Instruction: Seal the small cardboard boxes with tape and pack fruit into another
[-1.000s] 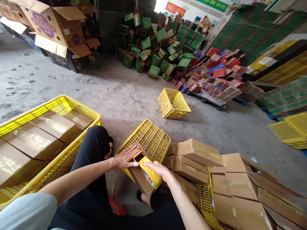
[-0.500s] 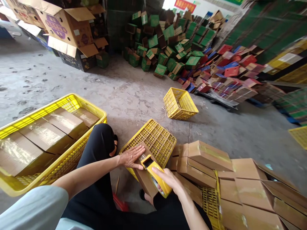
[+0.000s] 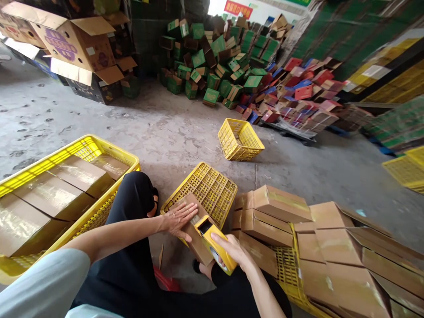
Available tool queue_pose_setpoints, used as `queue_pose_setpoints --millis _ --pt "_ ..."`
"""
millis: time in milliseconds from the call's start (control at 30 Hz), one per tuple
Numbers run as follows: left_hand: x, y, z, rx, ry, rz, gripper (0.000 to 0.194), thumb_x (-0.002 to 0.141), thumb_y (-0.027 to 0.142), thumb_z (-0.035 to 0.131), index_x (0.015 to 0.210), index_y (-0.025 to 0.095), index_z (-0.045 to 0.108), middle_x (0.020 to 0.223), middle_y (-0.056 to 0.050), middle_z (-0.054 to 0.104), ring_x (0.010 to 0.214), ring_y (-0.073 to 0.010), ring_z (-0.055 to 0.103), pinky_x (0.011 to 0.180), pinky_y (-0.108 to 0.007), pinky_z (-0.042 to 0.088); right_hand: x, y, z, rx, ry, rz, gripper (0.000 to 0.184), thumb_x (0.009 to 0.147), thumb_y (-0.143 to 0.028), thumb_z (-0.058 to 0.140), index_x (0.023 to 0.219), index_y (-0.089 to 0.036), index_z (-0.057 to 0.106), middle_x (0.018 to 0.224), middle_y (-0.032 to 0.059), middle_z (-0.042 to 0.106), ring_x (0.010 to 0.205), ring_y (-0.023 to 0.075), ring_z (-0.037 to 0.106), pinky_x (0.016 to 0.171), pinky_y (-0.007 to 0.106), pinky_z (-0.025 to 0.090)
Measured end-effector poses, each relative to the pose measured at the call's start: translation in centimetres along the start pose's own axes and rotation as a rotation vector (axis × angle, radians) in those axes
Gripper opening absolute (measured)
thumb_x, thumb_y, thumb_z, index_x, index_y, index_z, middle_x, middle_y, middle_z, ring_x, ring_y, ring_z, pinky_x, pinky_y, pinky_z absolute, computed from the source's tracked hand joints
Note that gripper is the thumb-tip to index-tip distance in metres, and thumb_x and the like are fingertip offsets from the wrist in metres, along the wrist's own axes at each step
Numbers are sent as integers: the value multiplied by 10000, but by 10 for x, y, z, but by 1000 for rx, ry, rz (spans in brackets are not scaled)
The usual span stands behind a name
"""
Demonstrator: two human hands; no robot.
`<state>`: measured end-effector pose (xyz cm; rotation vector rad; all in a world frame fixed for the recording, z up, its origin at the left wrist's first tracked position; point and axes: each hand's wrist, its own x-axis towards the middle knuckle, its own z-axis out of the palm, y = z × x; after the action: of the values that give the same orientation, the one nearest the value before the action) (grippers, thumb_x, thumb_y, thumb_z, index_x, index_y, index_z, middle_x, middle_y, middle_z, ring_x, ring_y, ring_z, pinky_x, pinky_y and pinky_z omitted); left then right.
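Observation:
My left hand (image 3: 180, 217) lies flat with its fingers stretched out on the far end of a brown cardboard box (image 3: 199, 249). That box rests partly on an upturned yellow plastic crate (image 3: 217, 192), close in front of my knees. In my right hand (image 3: 232, 248) is a yellow tape dispenser (image 3: 217, 243), its dark front end on the top of the box near my left fingers. A roll shows partly in the dispenser's side under my fingers. The near end of the box reaches towards my right leg.
At left, a large yellow crate (image 3: 129, 165) holds several taped boxes (image 3: 77, 170). More brown boxes (image 3: 342, 247) are stacked at right in and around another yellow crate (image 3: 288, 265). A smaller yellow crate (image 3: 241, 143) stands ahead, before a heap of green cartons (image 3: 212, 95).
My right hand has drawn the tape dispenser slightly back from my left fingers along the box. My left hand stays flat on the box. The whole view has shifted slightly.

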<state>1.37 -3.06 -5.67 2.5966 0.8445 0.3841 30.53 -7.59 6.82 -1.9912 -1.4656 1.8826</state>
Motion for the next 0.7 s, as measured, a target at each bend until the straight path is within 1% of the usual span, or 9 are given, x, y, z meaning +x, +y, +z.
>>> queue_pose_setpoints --millis 100,233,333,400,533,633,700 --pt "4 4 1 -16 -35 49 1261 842 920 467 1691 94 35 1718 -238 165 1595 -397 190 1292 -526 173 0 -3 1 3 -9 12 564 871 -729 603 784 -175 672 477 37 669 405 182 637 409 242 522" --pt "8 1 0 -25 -74 64 1233 859 908 457 1690 87 63 1722 -233 148 1601 -393 167 1296 -526 157 2 -8 2 -3 -34 32 551 875 -719 595 758 -185 653 491 47 672 405 186 638 407 255 525" --pt "8 -2 1 -20 -70 60 1205 880 885 459 1688 81 68 1722 -233 146 1602 -390 166 1297 -518 157 -2 -11 0 -21 -48 41 562 882 -723 573 743 -183 646 518 65 683 425 186 650 427 259 536" --pt "7 -3 2 -16 -55 62 1194 889 875 458 1687 78 67 1725 -229 137 1605 -380 161 1301 -506 151 -8 -12 -2 -35 -40 50 564 887 -723 565 778 -176 653 535 73 692 442 185 661 457 259 549" --pt "7 -2 4 -18 -35 66 1180 894 875 446 1686 76 90 1729 -221 124 1608 -368 153 1308 -492 134 -24 -5 -7 -51 -29 84 575 898 -724 555 870 -162 670 560 78 709 458 188 664 503 275 571" --pt "8 -2 5 -24 -55 42 1189 880 893 438 1685 81 112 1725 -225 142 1605 -378 159 1303 -499 145 -30 5 -5 -39 3 99 570 911 -717 542 816 -168 660 544 79 698 445 182 653 464 253 543" --pt "8 -1 5 -26 -64 29 1186 879 896 430 1686 85 116 1723 -227 149 1606 -377 158 1302 -502 147 -30 11 -2 -18 29 86 563 916 -711 544 794 -172 653 518 63 680 427 175 641 439 238 525"
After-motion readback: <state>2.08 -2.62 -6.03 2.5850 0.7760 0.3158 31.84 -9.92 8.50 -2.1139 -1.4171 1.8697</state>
